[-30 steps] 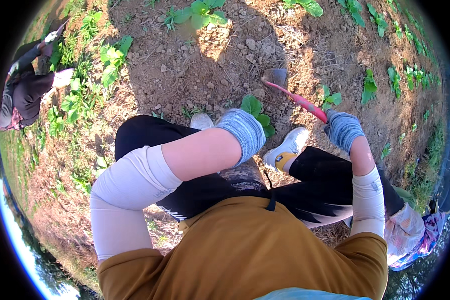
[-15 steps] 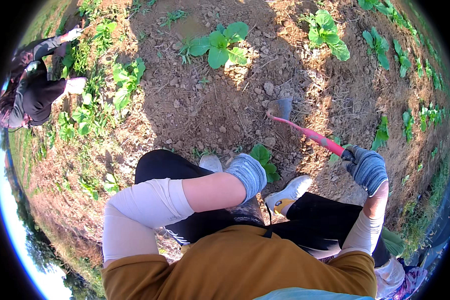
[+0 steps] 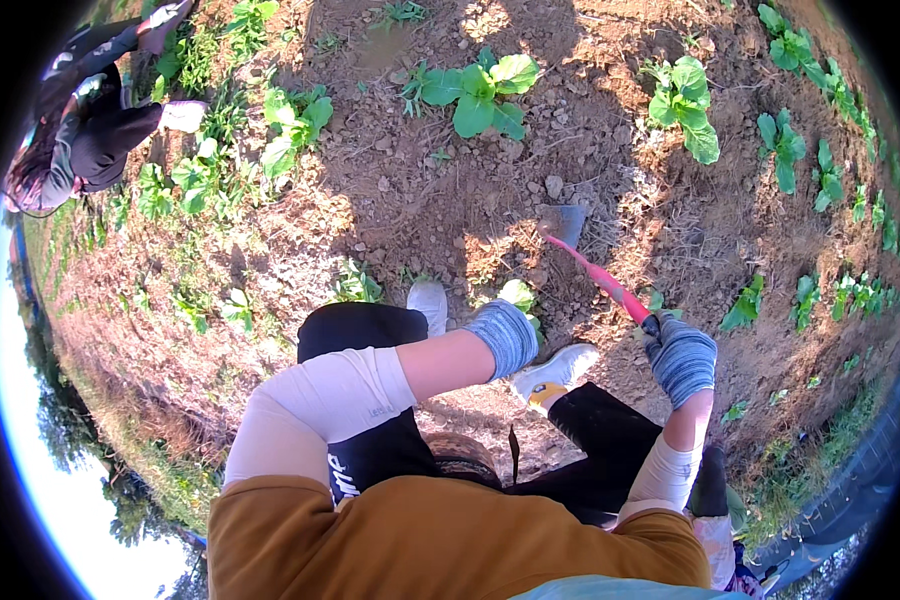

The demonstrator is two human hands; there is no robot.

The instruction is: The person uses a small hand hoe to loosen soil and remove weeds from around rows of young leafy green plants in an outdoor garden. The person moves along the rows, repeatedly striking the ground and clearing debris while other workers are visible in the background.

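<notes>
I am crouched over bare soil with my knees wide. My right hand (image 3: pixel 681 357), in a grey knitted glove, grips the pink handle of a small hand hoe (image 3: pixel 602 280). The hoe's metal blade (image 3: pixel 564 222) rests on the dirt ahead of me. My left hand (image 3: pixel 504 337), also gloved, hangs by a small leafy seedling (image 3: pixel 517 294) between my white shoes; whether it holds the plant is hidden. A larger green seedling (image 3: pixel 485 95) grows farther ahead.
Another person (image 3: pixel 80 130) in dark clothes crouches at the upper left among weeds. More leafy seedlings (image 3: pixel 688 100) stand in a row at the upper right. Clods and stones litter the soil. A patterned bag (image 3: pixel 730 560) lies behind my right side.
My view has tilted so more ground ahead shows. My right hand with the hoe has moved out to the right and the blade now lies farther forward.
</notes>
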